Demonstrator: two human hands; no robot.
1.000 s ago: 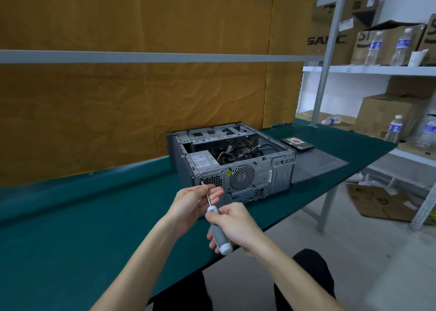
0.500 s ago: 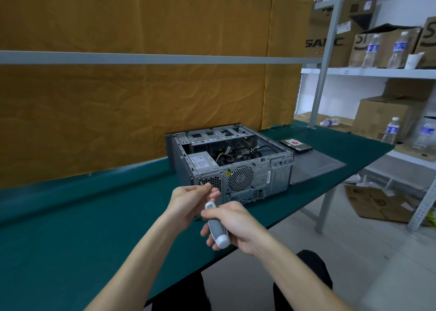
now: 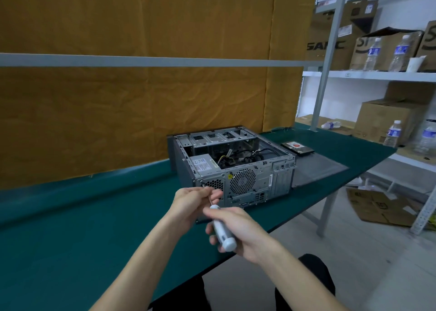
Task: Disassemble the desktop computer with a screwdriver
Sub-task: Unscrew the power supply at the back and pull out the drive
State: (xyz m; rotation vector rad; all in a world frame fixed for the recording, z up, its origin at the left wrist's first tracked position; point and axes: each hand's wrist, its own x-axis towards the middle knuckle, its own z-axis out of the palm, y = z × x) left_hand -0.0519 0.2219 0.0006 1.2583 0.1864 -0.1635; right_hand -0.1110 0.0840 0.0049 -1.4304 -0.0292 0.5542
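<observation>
Head view, right hand (image 3: 238, 230) grip holding white screwdriver (image 3: 223, 231), left hand (image 3: 191, 204) pinching its shaft, computer case (image 3: 236, 169), box lettering unreadable

1 open grey metal desktop computer case (image 3: 233, 166), 1 white-handled screwdriver (image 3: 223, 230), 1 black hard drive (image 3: 297, 147), 1 dark flat side panel (image 3: 318, 167), 5 clear plastic water bottles (image 3: 372, 53) visible.

A cardboard box (image 3: 326, 43) at two o'clock reads "SA C" (middle letter hidden by the shelf post); the computer's (image 3: 236, 169) labels stay illegible.
</observation>
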